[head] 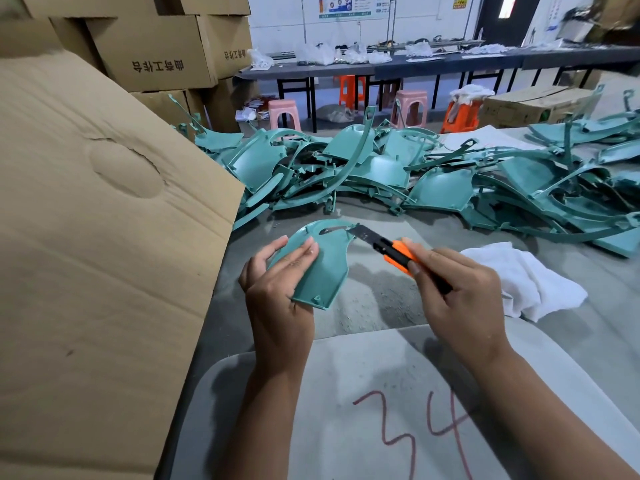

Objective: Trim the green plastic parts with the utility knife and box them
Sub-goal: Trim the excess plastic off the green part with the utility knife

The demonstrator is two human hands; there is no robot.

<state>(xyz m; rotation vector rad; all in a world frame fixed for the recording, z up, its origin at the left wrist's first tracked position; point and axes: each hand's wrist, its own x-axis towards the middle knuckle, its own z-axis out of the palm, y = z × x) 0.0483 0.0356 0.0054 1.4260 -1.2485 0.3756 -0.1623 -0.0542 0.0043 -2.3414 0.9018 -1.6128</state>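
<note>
— Two hands at work? Largest items first.
— Cardboard box flap (104, 237) beyond left hand (277, 306); heap of untrimmed green parts (398, 168) past both sets of fingertips; white cloth (519, 282) just beyond right knuckles.
— Green part (322, 265)?
— Held off grey table (363, 299), left fingers (298, 258) curled round its near face, thumb behind.
— Utility knife (398, 252)?
— Wrapped in closed right hand (460, 299), thumb on orange body; blade tip at slot edge, ahead of left fingertips.
— Technique?
— Probably best: shallow strokes along slot rim, directed away from left fingers; firm grip against twisting.
</note>
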